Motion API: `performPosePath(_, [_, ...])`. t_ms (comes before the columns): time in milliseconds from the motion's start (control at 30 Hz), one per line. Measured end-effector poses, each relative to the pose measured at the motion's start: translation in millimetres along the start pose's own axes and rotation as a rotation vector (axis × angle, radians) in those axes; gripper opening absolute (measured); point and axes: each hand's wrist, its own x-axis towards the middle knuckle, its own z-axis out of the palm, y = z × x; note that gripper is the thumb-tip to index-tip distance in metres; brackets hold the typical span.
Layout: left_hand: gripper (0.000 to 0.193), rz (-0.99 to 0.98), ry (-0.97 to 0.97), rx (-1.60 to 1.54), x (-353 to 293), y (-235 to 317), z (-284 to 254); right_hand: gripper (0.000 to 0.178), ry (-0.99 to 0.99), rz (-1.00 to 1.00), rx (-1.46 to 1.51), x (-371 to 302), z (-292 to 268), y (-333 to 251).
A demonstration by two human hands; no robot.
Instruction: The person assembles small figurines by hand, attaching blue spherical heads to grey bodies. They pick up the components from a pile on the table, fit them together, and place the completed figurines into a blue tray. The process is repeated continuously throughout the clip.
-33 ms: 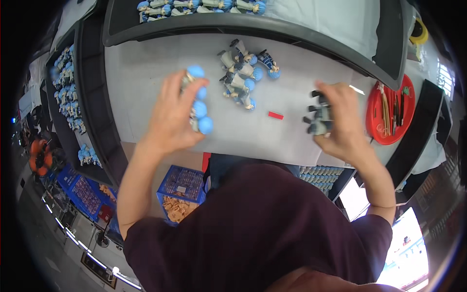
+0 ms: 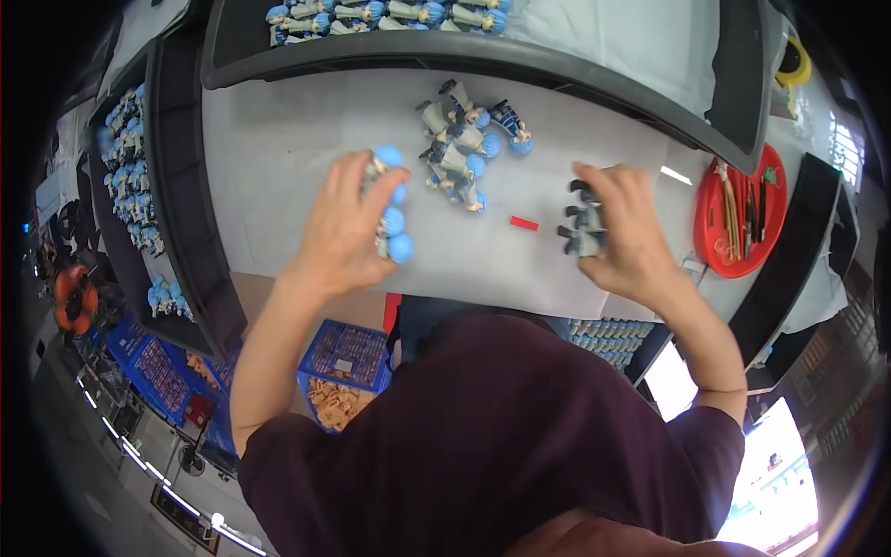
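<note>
Between the thumb and fingers of my left hand [image 2: 339,223] is a row of several small blue-haired figurines [image 2: 393,221], their round heads facing right. My right hand [image 2: 636,227] grips several more figurines [image 2: 585,223]; their dark feet point left and its palm and fingers hide the rest. Both hands are above the white tabletop [image 2: 278,186], apart from each other. Beyond and between them lies a loose pile of figurines [image 2: 455,153], grey-clothed with blue hair. One figurine in darker blue stripes [image 2: 510,127] rests at the pile's right side. A small red block [image 2: 524,224] lies nearer me.
A dark tray [image 2: 445,45] with rows of figurines borders the far side. Another dark tray [image 2: 176,167] of figurines stands at left. To the right is a red dish [image 2: 710,213] holding thin tools. Below the table sits a blue crate [image 2: 348,357] with tan pieces.
My left hand has shifted slightly right and nearer me with its figurines. My right hand has moved left with its own. The pile looks unchanged.
</note>
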Motion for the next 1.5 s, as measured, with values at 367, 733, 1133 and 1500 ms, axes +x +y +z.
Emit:
performPosePath(367, [0.072,0.053,-0.016,0.001,-0.1,-19.6,51.7,0.09,0.019,0.199,-0.152,23.9,76.8,20.7])
performPosePath(733, [0.05,0.179,0.159,-0.047,50.3,-4.8,-45.6,0.035,0.243,-0.12,0.025,108.3,-91.0,8.5])
performPosePath(1133, [0.036,0.403,0.308,0.057,286.0,-44.6,-78.3,0.093,0.039,0.026,-0.511,269.1,-59.3,143.6])
performPosePath(1500, [0.092,0.103,-0.167,0.315,458.4,-43.0,-72.7,0.074,0.054,0.007,-0.315,255.4,-62.2,145.5])
